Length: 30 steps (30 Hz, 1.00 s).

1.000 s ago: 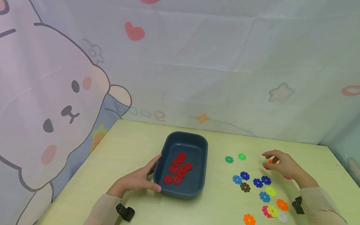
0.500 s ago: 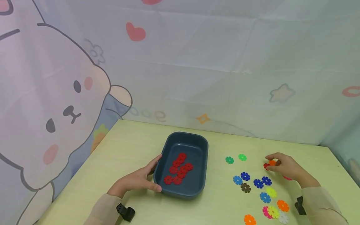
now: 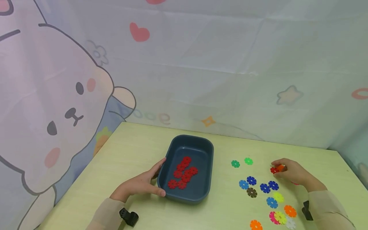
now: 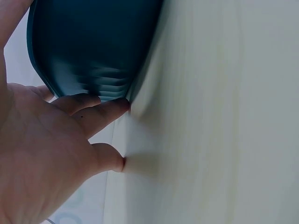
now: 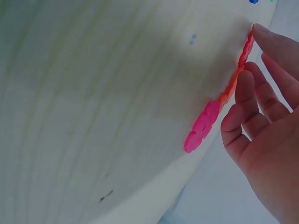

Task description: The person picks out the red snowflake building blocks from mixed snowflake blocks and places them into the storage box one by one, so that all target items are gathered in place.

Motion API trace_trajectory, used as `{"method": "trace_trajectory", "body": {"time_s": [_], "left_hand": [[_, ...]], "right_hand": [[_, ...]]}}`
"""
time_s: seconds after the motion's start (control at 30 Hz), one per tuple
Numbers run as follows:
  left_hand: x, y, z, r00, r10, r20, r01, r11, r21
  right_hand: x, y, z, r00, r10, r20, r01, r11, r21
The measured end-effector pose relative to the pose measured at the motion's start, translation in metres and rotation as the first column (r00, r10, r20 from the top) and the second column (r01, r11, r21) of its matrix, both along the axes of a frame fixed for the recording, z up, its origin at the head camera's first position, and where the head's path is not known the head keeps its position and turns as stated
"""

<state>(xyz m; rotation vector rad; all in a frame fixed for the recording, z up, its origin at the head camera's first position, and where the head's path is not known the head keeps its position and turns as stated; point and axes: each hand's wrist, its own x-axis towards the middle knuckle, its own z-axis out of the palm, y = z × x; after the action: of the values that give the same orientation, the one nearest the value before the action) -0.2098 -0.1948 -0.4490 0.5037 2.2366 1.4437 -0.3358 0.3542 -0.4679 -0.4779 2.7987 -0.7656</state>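
Note:
My left hand point(image 3: 141, 185) steadies a dark blue-grey plastic bin point(image 3: 211, 166) at its left side; in the left wrist view its fairly straight fingers touch the bin wall point(image 4: 93, 46). Several red notched snowflake discs point(image 3: 181, 184) lie in the bin. At the right of the table, my right hand point(image 3: 294, 172) bends its thumb and fingertips onto a red snowflake disc point(image 3: 274, 170). The right wrist view shows this red disc point(image 5: 246, 50) between thumb tip and fingers, low at the tabletop. An orange disc point(image 5: 229, 88) and a pink disc point(image 5: 203, 127) lie beside it.
Left of the right hand lie two green discs point(image 3: 235, 164). Nearer me are several blue discs point(image 3: 265, 188), a brown one point(image 3: 252, 192), and yellow, orange, pink and white ones point(image 3: 290, 223). A printed curtain point(image 3: 201, 64) hangs behind the table point(image 3: 138, 137).
My right hand has come down to the red disc, with its thumb and fingers closing in on it. The orange disc beside it looks slightly shifted. My left hand and the bin stay put.

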Motion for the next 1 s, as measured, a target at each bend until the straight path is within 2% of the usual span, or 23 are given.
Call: {"method": "trace_trajectory", "body": {"time_s": [0.4,1.0], "left_hand": [[0.0006,0.0008,0.0009,1.0,-0.001,-0.002,0.001,1.0,-0.006],[0.0011,0.0002,0.0012,1.0,0.002,0.008,-0.002,1.0,-0.011]], "right_hand": [[0.0003,0.0007,-0.0037,0.997,0.049,-0.057,-0.048,0.999,0.014],[-0.003,0.0006,-0.0033,0.997,0.07,-0.035,-0.069,0.997,0.032]]}}
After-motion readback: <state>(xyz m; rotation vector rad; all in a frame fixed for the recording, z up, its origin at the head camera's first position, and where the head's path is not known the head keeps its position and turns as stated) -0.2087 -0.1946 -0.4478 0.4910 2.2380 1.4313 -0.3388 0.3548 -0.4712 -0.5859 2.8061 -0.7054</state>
